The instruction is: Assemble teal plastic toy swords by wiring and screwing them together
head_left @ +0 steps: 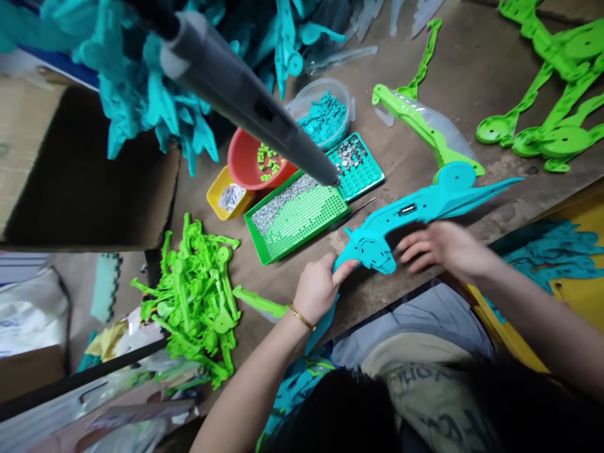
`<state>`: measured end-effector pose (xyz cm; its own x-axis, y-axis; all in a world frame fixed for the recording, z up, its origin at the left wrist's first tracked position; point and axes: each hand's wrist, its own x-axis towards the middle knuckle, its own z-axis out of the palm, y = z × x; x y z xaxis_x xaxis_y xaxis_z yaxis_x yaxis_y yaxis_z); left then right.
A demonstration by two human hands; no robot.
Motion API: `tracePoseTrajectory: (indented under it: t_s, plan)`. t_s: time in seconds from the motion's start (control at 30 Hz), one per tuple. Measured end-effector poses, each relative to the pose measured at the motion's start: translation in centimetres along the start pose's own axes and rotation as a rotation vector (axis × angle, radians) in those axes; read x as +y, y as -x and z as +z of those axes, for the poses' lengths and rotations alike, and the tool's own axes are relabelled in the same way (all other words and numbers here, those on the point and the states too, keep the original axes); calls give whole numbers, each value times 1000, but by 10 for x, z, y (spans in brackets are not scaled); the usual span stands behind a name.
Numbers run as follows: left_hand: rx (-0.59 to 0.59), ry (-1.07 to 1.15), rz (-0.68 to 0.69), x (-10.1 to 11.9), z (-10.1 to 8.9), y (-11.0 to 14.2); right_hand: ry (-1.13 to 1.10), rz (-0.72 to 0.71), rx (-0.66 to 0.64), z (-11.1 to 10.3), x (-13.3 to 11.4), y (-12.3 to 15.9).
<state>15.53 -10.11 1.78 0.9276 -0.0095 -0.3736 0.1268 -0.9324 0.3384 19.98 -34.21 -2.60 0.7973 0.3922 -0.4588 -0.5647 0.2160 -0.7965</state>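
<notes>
My left hand (317, 288), with a gold bracelet at the wrist, grips the near left part of a long turquoise plastic toy shell (399, 214). Its thumb lies on top of the shell. A small dark slot (408, 209) shows in the shell's middle, and a round disc (457, 176) sits at its far edge. My right hand (441, 250) is just below the shell's right half, fingers stretched and apart, holding nothing. Whether its fingertips touch the shell I cannot tell. Above hangs a grey electric screwdriver (255, 100), its tip over the green tray (302, 220) of small screws.
A pile of lime-green plastic parts (193, 296) lies left. Behind the tray stand a red bowl (240, 157), a yellow tub (219, 204), a clear tub (346, 94) and a turquoise tray (375, 176). Larger green parts (557, 119) lie right; a cardboard box (155, 236) stands left.
</notes>
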Motion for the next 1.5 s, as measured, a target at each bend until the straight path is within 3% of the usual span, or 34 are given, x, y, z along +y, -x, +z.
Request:
tracePoseTrajectory:
  t_s: [0.07, 0.13, 0.2, 0.3, 0.37, 0.47, 0.53, 0.6, 0.73, 0.9, 1.03, 1.13, 1.2, 1.27, 1.33, 1.4, 1.47, 1.5]
  plan:
    - [7, -17, 8, 6, 0, -2, 232, -16, -24, 29, 17, 1]
    - [-5, 15, 38, 6, -2, -2, 407, -154, 64, 48, 27, 1]
    - [-45, 50, 76, 1, -6, 1, 476, -274, 152, 53, 28, -2]
    - [-79, 23, 54, -9, -11, 11, 443, -319, 203, 43, 18, -9]
    - [-38, 23, 19, -13, -12, 15, 322, -275, 152, 39, 13, -10]
    - [31, 77, 19, -11, -9, 14, 146, -73, -74, 49, 26, 0]
    - [37, 101, 32, -5, -5, 9, 204, 43, -259, 65, 47, 11]
    - [35, 101, 43, 2, -2, 4, 330, 34, -349, 79, 70, 20]
    - [40, 113, 38, 14, 1, -2, 415, -174, -251, 84, 92, 23]
    - [13, 74, 77, 22, -2, 5, 374, -207, -218, 70, 83, 23]
    - [92, 20, 53, 24, -1, 8, 170, -44, -132, 88, 88, 37]
    - [87, 7, 42, 25, 3, 5, 44, 151, -266, 114, 105, 43]
    - [67, 21, 50, 26, 7, 3, 21, 195, -356, 129, 117, 44]
    - [49, 46, 63, 24, 10, 3, 26, 191, -351, 136, 125, 44]
    - [32, 83, 71, 17, 12, 5, 100, 211, -373, 131, 121, 48]
    - [-2, 107, 84, 3, 11, 9, 285, 190, -499, 114, 95, 54]
    - [-35, 86, 86, -17, 8, 15, 550, 27, -569, 90, 47, 54]
    - [-49, 60, 79, -28, 6, 17, 678, -125, -494, 79, 16, 48]
